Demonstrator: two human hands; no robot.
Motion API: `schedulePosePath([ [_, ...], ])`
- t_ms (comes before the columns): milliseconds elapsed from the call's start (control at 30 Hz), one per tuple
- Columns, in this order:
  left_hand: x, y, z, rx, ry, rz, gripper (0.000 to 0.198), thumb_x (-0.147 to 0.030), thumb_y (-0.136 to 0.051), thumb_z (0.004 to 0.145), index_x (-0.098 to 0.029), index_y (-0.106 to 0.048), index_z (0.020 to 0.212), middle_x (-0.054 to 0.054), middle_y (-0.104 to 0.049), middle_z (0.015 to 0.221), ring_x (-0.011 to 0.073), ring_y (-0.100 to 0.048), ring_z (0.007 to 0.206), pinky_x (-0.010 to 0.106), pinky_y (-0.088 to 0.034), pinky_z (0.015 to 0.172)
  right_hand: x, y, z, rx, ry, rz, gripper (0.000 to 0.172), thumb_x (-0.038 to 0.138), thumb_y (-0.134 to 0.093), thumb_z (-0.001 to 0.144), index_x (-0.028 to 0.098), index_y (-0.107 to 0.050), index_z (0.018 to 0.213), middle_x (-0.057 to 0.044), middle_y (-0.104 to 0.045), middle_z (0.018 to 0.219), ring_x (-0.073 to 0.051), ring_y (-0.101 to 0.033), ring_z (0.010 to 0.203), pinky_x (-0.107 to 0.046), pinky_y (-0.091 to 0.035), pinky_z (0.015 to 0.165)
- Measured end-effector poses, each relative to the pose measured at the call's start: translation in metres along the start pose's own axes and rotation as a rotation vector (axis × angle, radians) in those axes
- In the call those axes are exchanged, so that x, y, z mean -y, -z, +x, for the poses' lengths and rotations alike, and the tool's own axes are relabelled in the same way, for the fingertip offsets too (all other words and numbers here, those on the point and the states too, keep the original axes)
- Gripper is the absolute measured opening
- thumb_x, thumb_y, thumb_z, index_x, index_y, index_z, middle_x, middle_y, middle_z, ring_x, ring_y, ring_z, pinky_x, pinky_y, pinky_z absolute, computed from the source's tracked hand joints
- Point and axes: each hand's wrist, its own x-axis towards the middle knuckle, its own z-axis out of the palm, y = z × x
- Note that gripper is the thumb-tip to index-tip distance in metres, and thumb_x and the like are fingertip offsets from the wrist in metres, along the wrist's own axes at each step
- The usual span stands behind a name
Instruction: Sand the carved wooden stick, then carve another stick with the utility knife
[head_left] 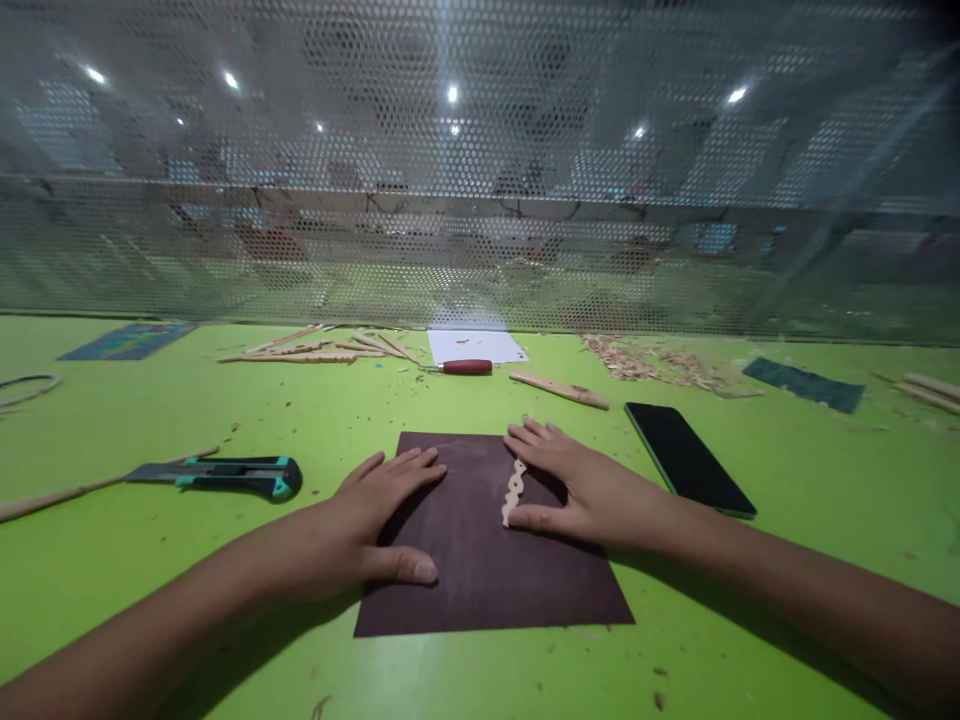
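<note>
A dark brown sheet of sandpaper (pixel 487 570) lies flat on the green table (pixel 150 600) in front of me. My left hand (pixel 382 510) rests flat on the sheet's left part, fingers stretched out and thumb spread. My right hand (pixel 577 485) lies on the sheet's upper right part, fingers extended. It presses a small pale wavy carved wooden piece (pixel 514 490) against the sandpaper, between thumb and fingertips.
A teal and black utility knife (pixel 232 475) lies to the left, a black phone (pixel 688 457) to the right. Farther back are wooden sticks (pixel 315 350), a red-handled knife (pixel 465 367), white paper (pixel 474 346), a carved stick (pixel 559 389), wood shavings (pixel 660 362), a dark strip (pixel 802 384). Perforated screen (pixel 480 180) behind.
</note>
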Motion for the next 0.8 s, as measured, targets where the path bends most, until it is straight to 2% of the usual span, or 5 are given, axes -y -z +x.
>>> schedulePosePath([
  [167, 0.002, 0.0, 0.0, 0.015, 0.02, -0.006, 0.102, -0.081, -0.062, 0.082, -0.03, -0.029, 0.164, 0.007, -0.018, 0.175, 0.0397, -0.005, 0.161, 0.065, -0.012, 0.128, 0.004, -0.002, -0.002, 0.027, -0.029, -0.015, 0.105, 0.08, -0.053, 0.09, 0.005, -0.035, 0.162, -0.018, -0.025, 0.169, -0.038, -0.02, 0.157, -0.055, -0.024, 0.127],
  [433, 0.005, -0.002, 0.0, -0.001, 0.012, -0.016, 0.104, -0.081, -0.064, 0.08, -0.03, -0.03, 0.164, 0.009, -0.021, 0.174, 0.0399, -0.006, 0.161, 0.066, -0.012, 0.127, 0.046, -0.015, -0.029, 0.16, 0.058, -0.006, 0.106, 0.079, -0.057, 0.089, 0.006, -0.034, 0.162, -0.019, -0.02, 0.169, -0.041, -0.019, 0.157, -0.059, -0.025, 0.125],
  [500, 0.002, -0.001, 0.0, 0.001, 0.024, -0.008, 0.103, -0.081, -0.063, 0.081, -0.03, -0.029, 0.164, 0.008, -0.02, 0.174, 0.0393, -0.006, 0.161, 0.066, -0.012, 0.127, 0.044, -0.014, -0.026, 0.149, 0.054, -0.016, 0.103, 0.076, -0.059, 0.089, 0.007, -0.036, 0.161, -0.019, -0.02, 0.168, -0.042, -0.02, 0.156, -0.061, -0.025, 0.125],
  [667, 0.0, -0.001, 0.0, 0.015, 0.014, -0.006, 0.102, -0.08, -0.062, 0.083, -0.029, -0.029, 0.164, 0.008, -0.017, 0.175, 0.0394, -0.005, 0.161, 0.066, -0.01, 0.128, 0.019, -0.01, -0.007, -0.014, -0.089, -0.083, 0.095, 0.071, -0.054, 0.094, 0.004, -0.04, 0.159, -0.023, -0.029, 0.166, -0.042, -0.026, 0.154, -0.061, -0.028, 0.124],
  [800, 0.006, -0.005, 0.001, -0.017, -0.007, -0.007, 0.101, -0.08, -0.063, 0.083, -0.031, -0.029, 0.164, 0.009, -0.02, 0.174, 0.0393, -0.007, 0.161, 0.066, -0.012, 0.127, 0.027, -0.017, -0.014, -0.001, 0.069, -0.072, 0.084, 0.062, -0.052, 0.099, 0.004, -0.041, 0.159, -0.022, -0.03, 0.166, -0.041, -0.025, 0.155, -0.062, -0.027, 0.124],
])
